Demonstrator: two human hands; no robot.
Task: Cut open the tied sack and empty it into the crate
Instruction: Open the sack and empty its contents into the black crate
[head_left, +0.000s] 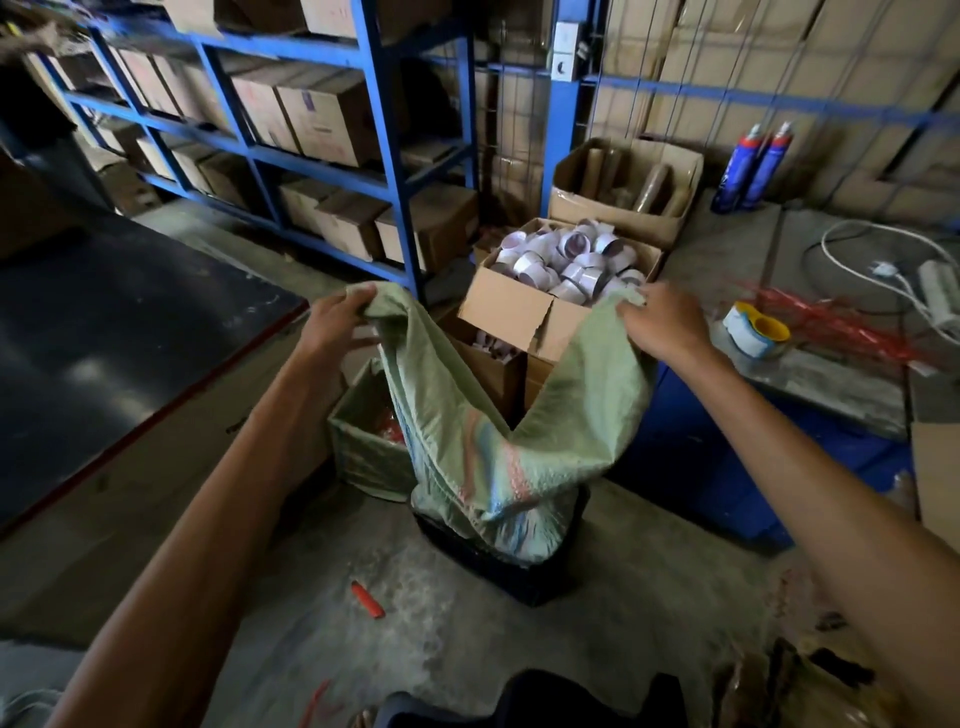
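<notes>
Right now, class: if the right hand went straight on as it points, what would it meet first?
Past the green sack it grips, the right hand likely meets the cardboard box of tape rolls; depth unclear.

Head view, looking forward-down, close over hands (660, 325)

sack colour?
Pale green woven sack with faint red and blue stripes near its lower end; the head view shows it.

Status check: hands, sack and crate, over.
Left hand and right hand each grip a raised corner of the green sack. Its lower end sits in the dark crate. Red tool on floor, clear of crate.
</notes>
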